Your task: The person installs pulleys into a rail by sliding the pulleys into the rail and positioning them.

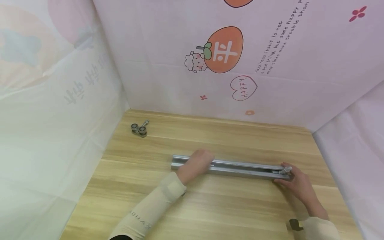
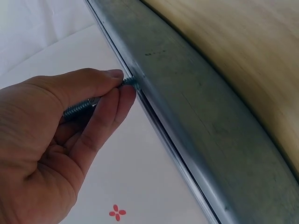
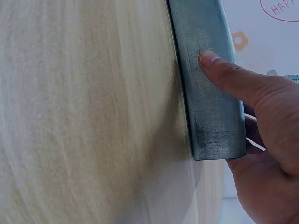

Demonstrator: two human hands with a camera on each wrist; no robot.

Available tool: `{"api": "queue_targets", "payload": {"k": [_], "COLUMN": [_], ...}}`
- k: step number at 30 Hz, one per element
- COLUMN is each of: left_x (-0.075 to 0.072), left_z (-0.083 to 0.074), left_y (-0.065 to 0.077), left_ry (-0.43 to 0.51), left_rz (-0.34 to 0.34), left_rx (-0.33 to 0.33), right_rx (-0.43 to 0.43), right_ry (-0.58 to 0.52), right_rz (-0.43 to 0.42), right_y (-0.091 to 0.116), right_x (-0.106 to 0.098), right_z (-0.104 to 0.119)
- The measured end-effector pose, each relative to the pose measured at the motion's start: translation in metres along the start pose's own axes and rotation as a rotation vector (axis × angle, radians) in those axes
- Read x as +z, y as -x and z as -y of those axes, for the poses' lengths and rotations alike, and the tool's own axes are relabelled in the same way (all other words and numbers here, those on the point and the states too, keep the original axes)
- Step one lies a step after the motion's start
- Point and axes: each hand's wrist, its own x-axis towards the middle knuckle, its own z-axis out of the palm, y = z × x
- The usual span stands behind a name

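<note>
A grey metal channel rail (image 1: 240,173) lies across the wooden table with its slot facing up. Over its left part, my left hand (image 1: 195,165) pinches a threaded bolt (image 2: 78,109) between thumb and fingers; the bolt's narrow end meets the slot in the left wrist view. What sits inside the rail below it is hidden. At the other end, my right hand (image 1: 301,186) grips the rail, its thumb (image 3: 224,74) pressed on the side wall. Another threaded bolt (image 1: 286,170) sticks up from the slot there, beside the right fingers.
A roller trolley (image 1: 139,130) with small wheels and a bolt lies at the table's back left. Printed white cloth (image 1: 168,86) stands as walls behind and on both sides of the wooden table (image 1: 228,210).
</note>
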Motion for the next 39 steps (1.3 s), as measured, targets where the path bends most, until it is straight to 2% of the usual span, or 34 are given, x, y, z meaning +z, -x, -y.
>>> {"api": "queue_targets", "payload": {"k": [6,10,16,19,25,32,39], "left_x": [0.003,0.004,0.005,0.005,0.006,0.012,0.015], "left_z": [-0.006,-0.012,-0.020,-0.023,-0.028,-0.033,-0.042], "left_y": [-0.003,-0.008,-0.016,-0.019,-0.025,-0.034,-0.043], "left_ry": [-0.031,-0.029,-0.090,-0.069,0.035,0.047,-0.006], "left_rz": [-0.053,-0.043,-0.036,-0.039,-0.012,-0.026,-0.032], "left_rx": [0.040,0.039,0.052,0.057,0.044,0.054,0.067], "right_rx": [0.032,0.041,0.040,0.043,0.041,0.028,0.023], "right_ry": [-0.034,-0.041,-0.029,-0.024,-0.026,-0.030,-0.027], "right_rz": [0.035,0.043,0.033,0.032,0.036,0.018,0.016], "right_y": [0.001,0.003,0.003,0.002,0.001,0.001,0.001], "right_x": [-0.001,0.000,0.000,0.000,0.000,0.001,0.002], "right_z": [0.004,0.003,0.001,0.001,0.000,0.000,-0.002]}}
